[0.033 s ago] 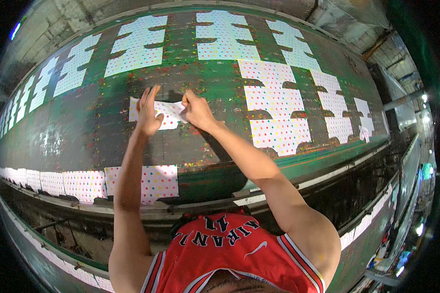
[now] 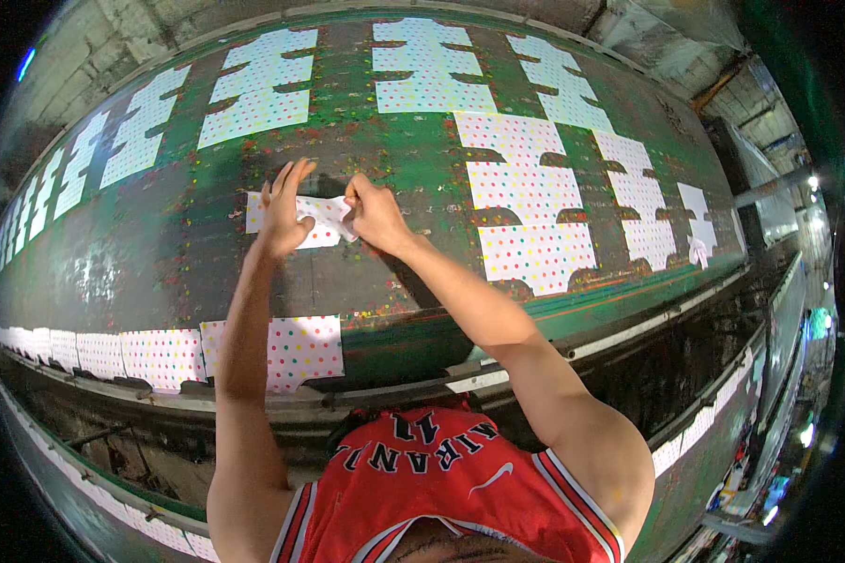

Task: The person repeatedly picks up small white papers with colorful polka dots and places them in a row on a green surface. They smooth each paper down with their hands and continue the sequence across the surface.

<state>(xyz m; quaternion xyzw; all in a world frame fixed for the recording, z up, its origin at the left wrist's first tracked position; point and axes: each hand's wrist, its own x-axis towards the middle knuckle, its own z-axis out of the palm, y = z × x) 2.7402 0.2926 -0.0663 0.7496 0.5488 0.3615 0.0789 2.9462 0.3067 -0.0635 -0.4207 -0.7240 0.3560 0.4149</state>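
A white fabric piece with coloured dots [image 2: 321, 231] lies on the long dark green table [image 2: 160, 272], partly bunched and lifted between my hands. My left hand [image 2: 286, 211] is over its left part, palm turned inward and fingers stretched out. The fingers of my right hand [image 2: 374, 214] are closed in a pinch on the piece's right edge. Part of the fabric is hidden behind my left hand.
Notched dotted fabric pieces [image 2: 526, 202] lie flat to the right. More dotted pieces [image 2: 258, 89] run along the far side. A row of dotted panels [image 2: 305, 352] lies along the near edge. A metal rail [image 2: 620, 330] borders the table.
Very little differs. The fingers of my left hand are slightly more spread and extended, and the fabric between my hands has shifted slightly.
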